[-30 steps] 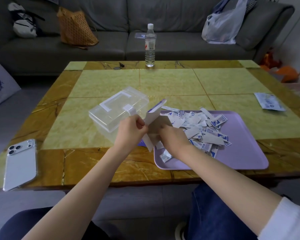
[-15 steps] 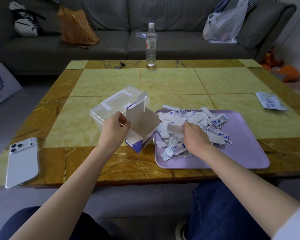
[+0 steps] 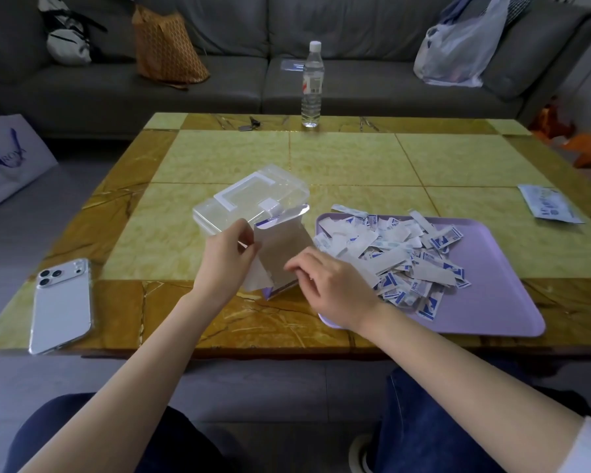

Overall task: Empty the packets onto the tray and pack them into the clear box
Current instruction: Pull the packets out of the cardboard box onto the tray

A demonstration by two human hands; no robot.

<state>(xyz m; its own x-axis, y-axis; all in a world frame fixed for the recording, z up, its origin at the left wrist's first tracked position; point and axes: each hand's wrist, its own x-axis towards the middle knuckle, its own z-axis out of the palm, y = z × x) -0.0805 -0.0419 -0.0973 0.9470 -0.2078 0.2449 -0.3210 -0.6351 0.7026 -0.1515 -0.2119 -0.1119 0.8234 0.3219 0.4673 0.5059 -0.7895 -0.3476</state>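
Packets [image 3: 400,257] lie heaped on the lilac tray [image 3: 492,302], just right of the fingers of my right hand [image 3: 335,291]. They look light and slippery, so I'd pinch edges. My left hand [image 3: 226,264] pinches the carton [image 3: 284,247]; the right fingers' grip I cannot tell.

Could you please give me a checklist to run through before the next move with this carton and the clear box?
1. Packets out on the tray: ok, heaped there.
2. Carton fully emptied: cannot tell, its inside is hidden.
3. Clear box open for packing: not ok, it is closed.
4. Left hand grips the carton: ok.
5. Right hand free: cannot tell, its fingers curl beside the carton.
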